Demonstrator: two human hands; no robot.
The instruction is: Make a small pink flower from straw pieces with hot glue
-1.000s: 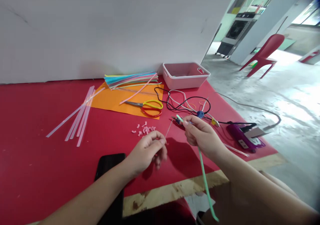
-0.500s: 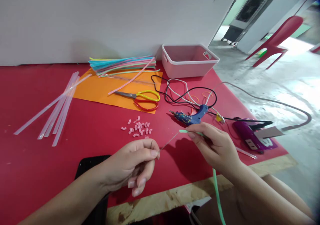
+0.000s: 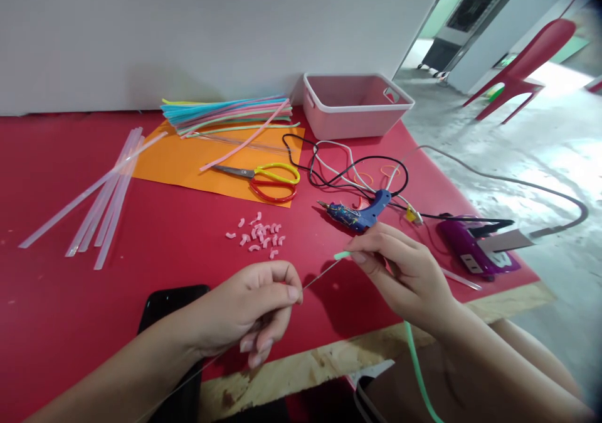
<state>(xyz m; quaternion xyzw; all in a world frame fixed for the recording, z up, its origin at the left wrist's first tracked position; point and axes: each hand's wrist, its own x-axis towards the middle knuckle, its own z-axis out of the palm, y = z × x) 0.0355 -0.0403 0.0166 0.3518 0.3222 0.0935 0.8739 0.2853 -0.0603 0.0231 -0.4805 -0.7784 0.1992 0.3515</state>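
My left hand [image 3: 263, 304] is closed, pinching a thin wire [image 3: 322, 277] between thumb and forefinger. The wire runs taut up to the tip of a green pipe cleaner [image 3: 342, 255], and a thin line trails from under my left wrist toward the lower left. My right hand [image 3: 404, 272] is closed round the pipe cleaner near that tip; the rest hangs below the table edge. Small bent pink pieces [image 3: 266, 238] lie beyond my left hand. Just past my right fingers rests a blue glue gun [image 3: 357, 214].
Yellow-and-red-handled scissors [image 3: 273, 181] lie on an orange sheet [image 3: 174, 165], with a pipe cleaner bundle [image 3: 226, 117] behind. Translucent glue sticks [image 3: 108, 203] are at left, a pink basket [image 3: 352, 122] at the back. Cables lead to a purple power strip [image 3: 475, 247]. A black phone [image 3: 174, 297] lies under my left forearm.
The green tip now sits lower and shows less beyond my right fingers. A thin line now shows trailing below my left wrist. The view has tilted slightly.
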